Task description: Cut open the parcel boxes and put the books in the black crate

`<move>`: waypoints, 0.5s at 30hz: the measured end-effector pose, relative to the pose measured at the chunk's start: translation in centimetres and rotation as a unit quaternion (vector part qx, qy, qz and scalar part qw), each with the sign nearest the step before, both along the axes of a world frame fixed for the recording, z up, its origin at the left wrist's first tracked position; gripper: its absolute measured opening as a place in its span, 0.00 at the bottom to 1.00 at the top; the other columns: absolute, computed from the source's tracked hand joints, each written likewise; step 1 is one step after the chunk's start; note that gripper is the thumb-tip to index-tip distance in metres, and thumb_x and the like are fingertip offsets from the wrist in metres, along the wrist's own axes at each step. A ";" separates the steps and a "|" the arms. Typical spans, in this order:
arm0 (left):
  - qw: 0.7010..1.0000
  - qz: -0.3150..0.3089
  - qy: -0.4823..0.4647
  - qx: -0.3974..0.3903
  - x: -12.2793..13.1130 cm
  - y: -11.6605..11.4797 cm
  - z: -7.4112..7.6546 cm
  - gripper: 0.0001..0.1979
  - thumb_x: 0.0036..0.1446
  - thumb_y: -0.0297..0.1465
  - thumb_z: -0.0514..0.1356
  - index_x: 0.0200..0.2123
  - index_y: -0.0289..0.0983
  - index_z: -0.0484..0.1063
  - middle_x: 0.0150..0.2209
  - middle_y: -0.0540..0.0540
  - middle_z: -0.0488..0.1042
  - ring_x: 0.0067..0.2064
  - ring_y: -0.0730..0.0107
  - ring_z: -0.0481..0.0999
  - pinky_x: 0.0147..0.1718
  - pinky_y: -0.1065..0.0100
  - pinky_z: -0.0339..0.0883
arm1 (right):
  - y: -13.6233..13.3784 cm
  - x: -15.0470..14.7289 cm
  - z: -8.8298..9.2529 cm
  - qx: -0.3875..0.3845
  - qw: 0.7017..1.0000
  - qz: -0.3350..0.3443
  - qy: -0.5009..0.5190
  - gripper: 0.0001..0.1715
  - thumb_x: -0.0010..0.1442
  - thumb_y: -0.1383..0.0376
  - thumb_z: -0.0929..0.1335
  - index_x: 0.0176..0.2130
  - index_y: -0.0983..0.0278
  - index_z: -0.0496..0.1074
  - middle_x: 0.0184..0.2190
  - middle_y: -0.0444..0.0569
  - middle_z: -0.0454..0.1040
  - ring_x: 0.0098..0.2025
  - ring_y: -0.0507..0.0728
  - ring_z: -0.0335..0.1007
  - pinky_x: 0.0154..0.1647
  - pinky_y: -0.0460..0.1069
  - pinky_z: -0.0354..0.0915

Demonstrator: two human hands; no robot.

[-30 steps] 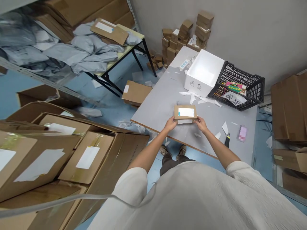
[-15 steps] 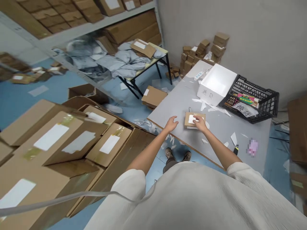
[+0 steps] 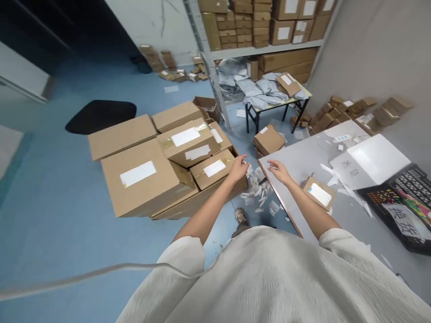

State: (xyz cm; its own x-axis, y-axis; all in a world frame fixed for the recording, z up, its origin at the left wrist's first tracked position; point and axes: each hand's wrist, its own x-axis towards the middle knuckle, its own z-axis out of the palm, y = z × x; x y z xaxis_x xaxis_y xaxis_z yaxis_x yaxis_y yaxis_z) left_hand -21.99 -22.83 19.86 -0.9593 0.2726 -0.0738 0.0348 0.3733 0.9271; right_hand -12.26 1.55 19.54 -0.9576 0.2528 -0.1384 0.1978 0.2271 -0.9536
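Note:
My left hand (image 3: 239, 168) is open, fingers apart, at the right end of a taped carton (image 3: 205, 176) with a white label. Whether it touches that carton I cannot tell. Over the left edge of the grey table (image 3: 303, 154), my right hand (image 3: 279, 171) is also open and holds nothing. A small cardboard box (image 3: 308, 185) with a white label lies on the table, to the right of my right hand and apart from it. Several larger labelled cartons (image 3: 161, 179) stand together on my left.
Paper scraps (image 3: 257, 188) litter the floor between cartons and table. A white foam box (image 3: 348, 168) and black crate (image 3: 370, 193) occupy the table's right side. Behind are a low table (image 3: 274, 106) bearing grey bags, a loaded shelf (image 3: 235, 53) and a floor carton (image 3: 269, 140).
My view has turned left toward the large cartons. My right hand has come off the small box, which stays on the table. My left hand has gone from the table to the cartons.

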 end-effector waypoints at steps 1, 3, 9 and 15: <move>1.000 0.017 0.004 0.005 -0.5 -1.7 0.2 0.27 0.59 0.28 0.65 0.63 0.38 0.80 0.66 0.35 0.79 0.69 0.46 0.77 0.74 0.46 0.66 | -1.4 -1.5 0.1 0.001 1.000 0.015 0.002 0.27 0.57 0.54 0.78 0.55 0.58 0.85 0.64 0.56 0.81 0.64 0.67 0.78 0.70 0.65 0.74; 0.999 0.050 0.006 0.015 -1.5 -5.2 0.5 0.28 0.60 0.28 0.65 0.63 0.40 0.79 0.68 0.36 0.77 0.71 0.46 0.76 0.74 0.45 0.66 | -4.4 -4.4 0.3 0.003 0.999 0.046 0.006 0.27 0.57 0.54 0.78 0.55 0.58 0.85 0.63 0.56 0.81 0.64 0.68 0.79 0.70 0.66 0.74; 0.990 0.138 0.035 0.018 -5.0 -15.4 1.6 0.28 0.58 0.27 0.64 0.62 0.40 0.79 0.67 0.37 0.77 0.72 0.45 0.74 0.75 0.45 0.65 | -12.7 -12.6 0.7 0.016 0.991 0.128 0.037 0.29 0.58 0.52 0.78 0.56 0.59 0.85 0.64 0.59 0.80 0.65 0.70 0.80 0.73 0.68 0.71; 0.972 0.227 0.061 -0.022 -7.6 -22.7 2.0 0.26 0.59 0.27 0.63 0.61 0.41 0.78 0.68 0.38 0.76 0.77 0.47 0.69 0.80 0.48 0.59 | -18.4 -18.7 0.8 0.033 0.980 0.187 0.058 0.36 0.59 0.48 0.78 0.63 0.57 0.83 0.68 0.58 0.78 0.69 0.73 0.77 0.74 0.67 0.70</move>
